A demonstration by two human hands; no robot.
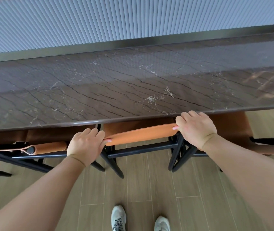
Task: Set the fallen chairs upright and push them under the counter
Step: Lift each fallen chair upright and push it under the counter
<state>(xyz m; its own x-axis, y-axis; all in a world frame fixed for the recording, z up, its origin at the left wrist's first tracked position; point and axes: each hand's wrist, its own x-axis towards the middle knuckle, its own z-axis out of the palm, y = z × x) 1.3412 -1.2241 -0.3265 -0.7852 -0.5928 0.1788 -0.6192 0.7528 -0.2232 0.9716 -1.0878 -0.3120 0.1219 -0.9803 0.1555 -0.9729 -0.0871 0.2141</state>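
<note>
Gripped at both ends: your left hand [85,145] and right hand [195,129] clamp the upright black-framed chair's orange leather backrest [141,134], seat already beneath the dark veined stone counter [116,84] ahead. Padding soft, frame likely rigid, moderately heavy; hold the corners.

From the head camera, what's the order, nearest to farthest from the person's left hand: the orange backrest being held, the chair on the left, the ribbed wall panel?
1. Orange backrest: its left end is gripped by the left hand.
2. Left chair: just left of that hand.
3. Ribbed wall panel: far behind the counter.
</note>
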